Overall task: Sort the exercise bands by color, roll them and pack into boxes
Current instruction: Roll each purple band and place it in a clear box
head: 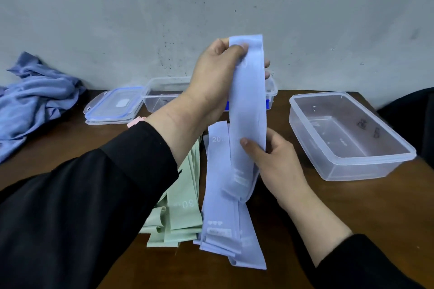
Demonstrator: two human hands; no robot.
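While the left hand (pixel 211 77) pinches the top of a lavender band (pixel 247 110) held upright above the table (pixel 352 213), the right hand (pixel 267 157) pinches its lower part, over stacked lavender bands (pixel 223 218) beside green bands (pixel 185 216).

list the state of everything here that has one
held band: unrolled, hanging between both hands
left hand: grips its top
right hand: pinches it lower down
blue bands: flat pile, unrolled
green bands: flat pile, unrolled
right box: open, empty
back box: open
lid: off, beside back box
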